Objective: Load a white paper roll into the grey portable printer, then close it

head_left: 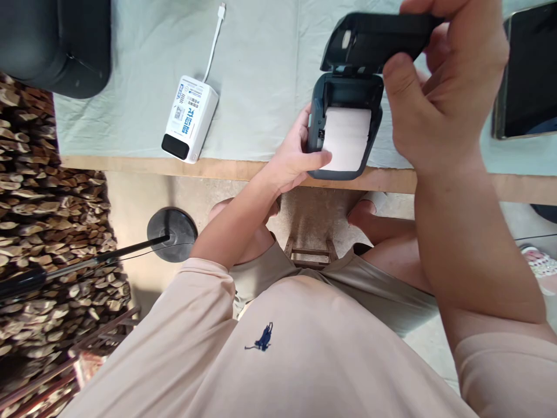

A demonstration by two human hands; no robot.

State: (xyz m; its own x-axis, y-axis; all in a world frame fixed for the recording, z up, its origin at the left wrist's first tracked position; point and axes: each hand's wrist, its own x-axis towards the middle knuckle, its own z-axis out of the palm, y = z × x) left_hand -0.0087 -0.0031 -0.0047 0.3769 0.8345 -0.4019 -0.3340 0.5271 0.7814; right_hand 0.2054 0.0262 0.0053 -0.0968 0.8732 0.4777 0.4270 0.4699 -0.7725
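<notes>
the left hand [296,154] is wrapped round the left side of a small printer [353,88], its fingers closed along the wall and its thumb [319,159] bent over the near left rim, the tip overlapping the corner of the paper. the right hand [439,98] grips the right end of the raised lid [376,43], pinching it between thumb and fingers.

the printer sits just right of the left hand and to the left of the right wrist, over the table's near edge; whether it rests there or is held up, i cannot tell. its casing is dark blue-grey, with rounded near corners and a smooth, matte look. the lid, nearly black, stands open from the far end of the body, with a small pale oval [346,39] toward its left side. inside the bay lies a fat paper roll [348,136], plain white, filling most of the width; a small black fitting [321,134] shows on the inner wall next to the left hand.

well to the left of the left hand, a white power bank [191,116] with blue print lies on the pale green cloth [261,75]. just right of the right hand is a dark-screened tablet [531,75].
</notes>
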